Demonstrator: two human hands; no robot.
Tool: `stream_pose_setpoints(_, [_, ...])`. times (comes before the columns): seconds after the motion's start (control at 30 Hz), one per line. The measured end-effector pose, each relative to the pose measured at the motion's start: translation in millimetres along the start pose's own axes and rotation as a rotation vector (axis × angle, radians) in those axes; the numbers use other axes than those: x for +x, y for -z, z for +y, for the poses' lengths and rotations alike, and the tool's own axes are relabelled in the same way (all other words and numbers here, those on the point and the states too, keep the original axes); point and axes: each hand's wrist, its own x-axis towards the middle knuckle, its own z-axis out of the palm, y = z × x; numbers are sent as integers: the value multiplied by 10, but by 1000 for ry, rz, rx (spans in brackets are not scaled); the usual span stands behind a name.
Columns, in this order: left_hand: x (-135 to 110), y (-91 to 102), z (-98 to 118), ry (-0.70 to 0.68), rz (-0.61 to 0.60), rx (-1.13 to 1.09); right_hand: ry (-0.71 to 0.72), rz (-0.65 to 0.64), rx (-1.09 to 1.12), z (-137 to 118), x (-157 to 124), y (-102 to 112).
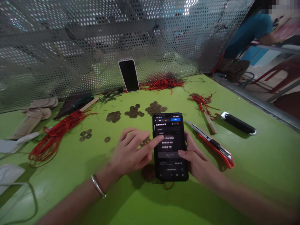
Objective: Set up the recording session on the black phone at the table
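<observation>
A black smartphone [170, 159] with a lit, dark-themed screen is held upright in my right hand [199, 162], thumb on the front edge and fingers behind it. My left hand [133, 150] has its index finger stretched to the upper part of that screen, the other fingers loosely bent and holding nothing. Behind the phone lie heaps of holed bronze-coloured coins [156, 107], partly hidden by it. Just right of my right hand rests a red utility knife [212, 143] with its blade out. A reddish round thing [147, 172] shows partly under the phone.
A second phone [129, 75] leans against the perforated metal screen [93, 47]. Red cord bundles [58, 134] lie left and at the back. A black-handled tool [237, 123] and tasselled coins [201, 100] are on the right of the green table [262, 175]. A person [248, 34] sits beyond.
</observation>
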Motion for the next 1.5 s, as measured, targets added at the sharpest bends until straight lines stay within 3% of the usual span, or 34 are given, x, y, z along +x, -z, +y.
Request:
stream_pose_setpoints(0.23, [49, 81, 23, -158, -27, -55, 54, -16, 7, 3, -1, -1])
stream_pose_setpoints(0.47, [20, 4, 18, 16, -12, 39, 10, 0, -14, -5, -6, -3])
stream_pose_setpoints(0.6, [40, 42, 22, -108, 25, -10, 28, -8, 3, -5, -9, -13])
stream_pose_setpoints(0.7, [75, 97, 34, -189, -12, -46, 35, -4, -17, -9, -7, -20])
stream_pose_setpoints(0.93, [63, 53, 20, -24, 19, 39, 20, -9, 20, 13, -1, 5])
stream_pose_setpoints(1.13, [85, 109, 32, -214, 4, -51, 27, -24, 55, -1, -15, -23])
stream_pose_setpoints(1.37, [56, 79, 43, -64, 3, 31, 26, -20, 40, 14, 0, -6])
stream_pose_setpoints(1.5, [77, 113, 41, -141, 18, -20, 29, -30, 56, 25, 2, 0])
